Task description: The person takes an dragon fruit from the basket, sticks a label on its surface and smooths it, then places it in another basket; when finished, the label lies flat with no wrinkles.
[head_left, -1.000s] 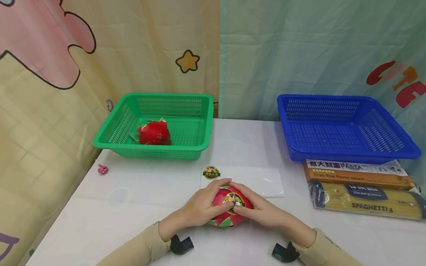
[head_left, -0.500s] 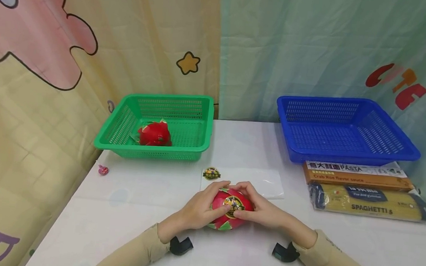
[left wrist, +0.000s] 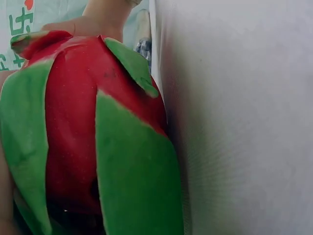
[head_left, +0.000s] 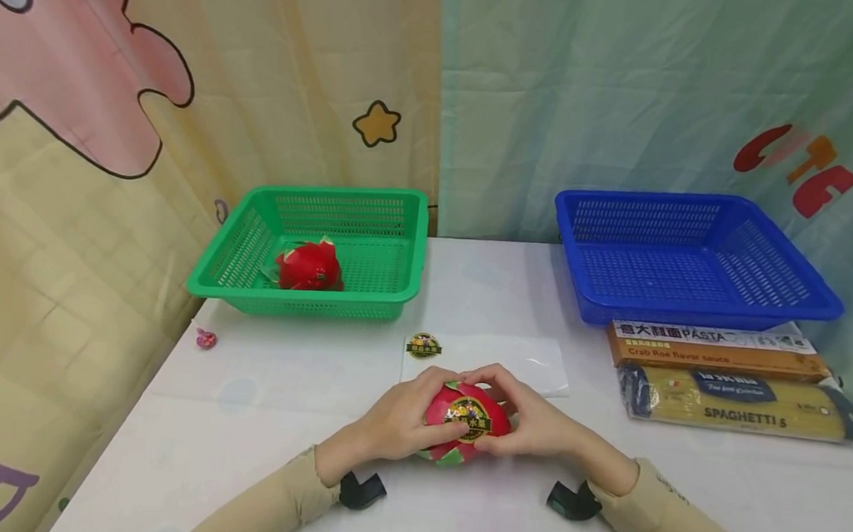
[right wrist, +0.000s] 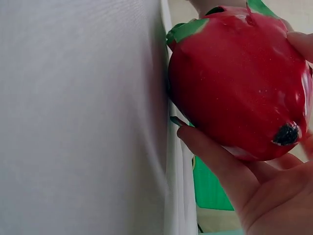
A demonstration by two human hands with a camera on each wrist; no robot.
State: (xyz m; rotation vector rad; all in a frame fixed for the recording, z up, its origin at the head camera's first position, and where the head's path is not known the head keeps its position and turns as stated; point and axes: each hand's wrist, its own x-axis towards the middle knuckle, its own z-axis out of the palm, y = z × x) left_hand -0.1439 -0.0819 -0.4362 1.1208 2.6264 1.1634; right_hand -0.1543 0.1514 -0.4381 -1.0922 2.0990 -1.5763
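Note:
A red dragon fruit (head_left: 449,397) with green scales sits low over the white table, between both hands. Round its left side curl the fingers of my left hand (head_left: 395,418), the thumb lying across a round black-and-gold sticker (head_left: 477,412) on the fruit's top. My right hand (head_left: 542,421) holds the opposite side, thumb near the sticker's lower right edge and fingers arched behind. In the left wrist view, broad green scales (left wrist: 137,171) fill the near side of the fruit. Smooth red skin with a dark spot (right wrist: 286,133) faces the right wrist camera.
Behind the hands lies a clear sheet (head_left: 517,361) bearing a similar sticker (head_left: 423,346). A green basket (head_left: 303,305) at back left contains another dragon fruit (head_left: 311,265). The blue basket (head_left: 694,310) stands back right, behind a pasta box (head_left: 720,356) and spaghetti pack (head_left: 742,404). A lollipop (head_left: 206,338) lies far left.
The dragon fruit has turned and shifted slightly to the right, showing more of its sticker. My right hand's fingers have arched and its thumb has drawn back toward the sticker's edge.

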